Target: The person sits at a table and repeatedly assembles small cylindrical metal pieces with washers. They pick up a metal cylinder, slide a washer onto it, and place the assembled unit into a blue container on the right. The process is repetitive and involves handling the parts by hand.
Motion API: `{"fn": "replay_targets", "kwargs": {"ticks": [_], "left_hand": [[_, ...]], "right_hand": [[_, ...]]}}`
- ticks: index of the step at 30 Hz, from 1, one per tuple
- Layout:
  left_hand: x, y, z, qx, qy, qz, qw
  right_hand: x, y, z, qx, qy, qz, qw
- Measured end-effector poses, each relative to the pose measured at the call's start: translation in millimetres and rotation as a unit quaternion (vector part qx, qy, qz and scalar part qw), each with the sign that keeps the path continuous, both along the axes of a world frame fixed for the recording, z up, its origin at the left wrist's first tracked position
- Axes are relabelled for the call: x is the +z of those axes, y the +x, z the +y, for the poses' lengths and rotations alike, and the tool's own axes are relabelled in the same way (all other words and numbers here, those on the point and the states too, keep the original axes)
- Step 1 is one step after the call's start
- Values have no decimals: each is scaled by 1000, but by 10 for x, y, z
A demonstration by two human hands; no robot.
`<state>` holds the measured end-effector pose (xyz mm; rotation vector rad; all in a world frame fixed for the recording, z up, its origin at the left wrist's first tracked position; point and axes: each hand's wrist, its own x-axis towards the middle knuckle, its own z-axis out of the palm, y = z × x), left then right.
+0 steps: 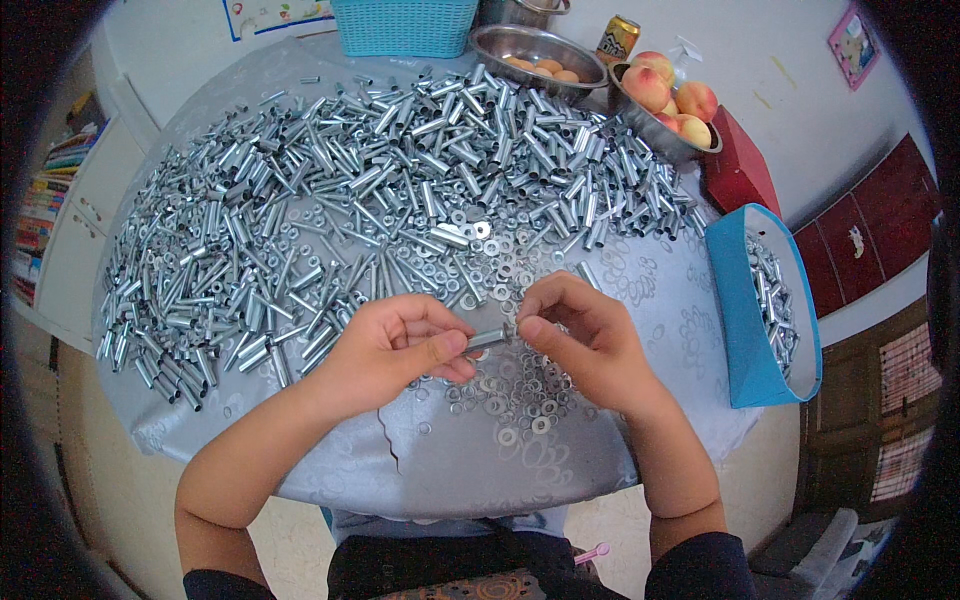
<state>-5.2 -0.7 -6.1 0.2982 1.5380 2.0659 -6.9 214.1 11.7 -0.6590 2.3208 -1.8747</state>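
Observation:
Over the near middle of the table, my left hand [395, 345] is closed round a shiny metal sleeve anchor [487, 341], which lies nearly level and points right. My right hand [590, 345] pinches at its right end, where a small ring-like piece [510, 331], a washer or nut, shows between thumb and forefinger. Fingertips cover part of that piece. Loose flat washers [541, 424] and spring rings lie under and between the hands. Beyond them spreads a wide heap of metal sleeves [430, 127], bolts and nuts.
At the right edge stands a blue fabric bin [742, 330] part filled with metal pieces. Along the back are a turquoise basket [405, 28], a steel bowl [575, 88] of eggs, a bowl [690, 147] of peaches, a can [618, 38] and a red box [738, 160].

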Motion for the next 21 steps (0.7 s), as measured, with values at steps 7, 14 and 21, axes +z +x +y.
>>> {"fn": "replay_targets", "kwargs": {"ticks": [7, 14, 21], "left_hand": [[4, -2, -2, 5, 2, 3, 1000], [5, -12, -4, 6, -5, -7, 1000], [-24, -5, 0, 23, -11, 4, 1000]], "right_hand": [[7, 1, 24, -5, -9, -55, 998], [-15, 1, -19, -34, -7, -38, 999], [55, -11, -11, -1, 59, 110, 992]]}}
